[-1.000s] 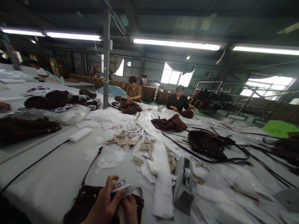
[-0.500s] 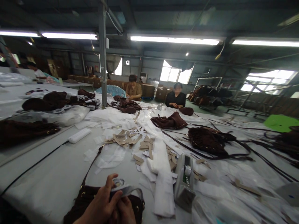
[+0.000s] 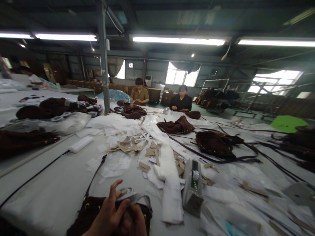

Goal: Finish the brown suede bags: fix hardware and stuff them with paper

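1. Head view, change: since a second ago the whole scene has slid left and down in the picture. The left hand [image 3: 108, 213] and right hand [image 3: 135, 221] now sit lower at the bottom edge. The person in black [image 3: 181, 102] far beyond the device [image 3: 193, 186] has drawn the outstretched arm in.
2. Hands: they are pressed together, left of the device at the near edge of the bench [image 3: 49, 183]. The left thumb and fingers are pinched on a grey strip [image 3: 137, 197]. The right hand is curled just under it and touches the left, but blur keeps me from telling its grip.
3. The strip arches over one brown bag [image 3: 93, 209], which lies under both hands. The bag's thin strap runs up the bench, left of the device.
4. Counts: one device, standing upright. Two fringed bags [image 3: 214, 144] lie beyond it, one white box [image 3: 81, 144] lies far to its left, and one green sheet [image 3: 286, 123] lies far to its right. Two people sit at the far side. The card slips [image 3: 134, 146] just beyond the device are too many to count.
5. Hard to see: both wrists and the bag's near side are cut off by the frame. The dark heaps far left of the device are blurred. A third person, far left and beyond the device, is mostly hidden.
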Action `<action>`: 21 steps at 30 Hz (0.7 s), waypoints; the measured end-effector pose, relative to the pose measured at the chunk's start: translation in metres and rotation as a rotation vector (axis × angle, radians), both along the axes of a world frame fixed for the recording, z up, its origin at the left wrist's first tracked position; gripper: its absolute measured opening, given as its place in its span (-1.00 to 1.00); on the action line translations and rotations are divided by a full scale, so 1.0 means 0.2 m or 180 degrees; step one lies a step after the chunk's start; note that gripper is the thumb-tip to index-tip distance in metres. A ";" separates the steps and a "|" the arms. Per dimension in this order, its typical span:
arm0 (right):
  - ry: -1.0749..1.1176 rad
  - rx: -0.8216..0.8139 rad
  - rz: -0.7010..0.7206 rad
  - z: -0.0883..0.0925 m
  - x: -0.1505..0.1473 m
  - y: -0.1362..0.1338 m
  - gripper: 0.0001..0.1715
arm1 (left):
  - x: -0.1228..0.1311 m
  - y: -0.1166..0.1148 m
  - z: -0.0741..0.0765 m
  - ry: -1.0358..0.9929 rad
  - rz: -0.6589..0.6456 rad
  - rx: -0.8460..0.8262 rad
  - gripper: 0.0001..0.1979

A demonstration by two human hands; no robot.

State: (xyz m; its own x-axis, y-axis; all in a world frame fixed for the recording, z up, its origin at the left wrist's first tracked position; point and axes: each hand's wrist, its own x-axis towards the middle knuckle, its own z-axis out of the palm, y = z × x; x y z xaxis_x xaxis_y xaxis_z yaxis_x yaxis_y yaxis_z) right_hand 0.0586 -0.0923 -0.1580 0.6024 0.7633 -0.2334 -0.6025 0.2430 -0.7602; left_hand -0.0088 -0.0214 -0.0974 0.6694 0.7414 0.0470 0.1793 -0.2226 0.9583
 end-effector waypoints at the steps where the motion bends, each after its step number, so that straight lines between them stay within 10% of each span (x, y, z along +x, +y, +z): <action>1: 0.0219 0.0062 0.0174 -0.01 0.00 0.00 -0.37 | 0.00 0.00 0.02 -0.0041 -0.0040 -0.0090 -0.24; 7: 0.0603 0.0244 0.0722 -0.06 -0.02 -0.05 -0.27 | 0.03 0.03 0.04 -0.0277 -0.0469 -0.0632 -0.19; 11: 0.0729 0.0348 0.0609 -0.02 -0.02 -0.06 -0.26 | 0.04 0.04 -0.02 -0.0358 -0.0930 -0.0777 -0.52; 21: 0.0062 -0.0138 -0.0388 -0.01 -0.05 0.04 -0.31 | 0.02 0.07 -0.11 -0.0056 -0.0273 -0.0651 -0.50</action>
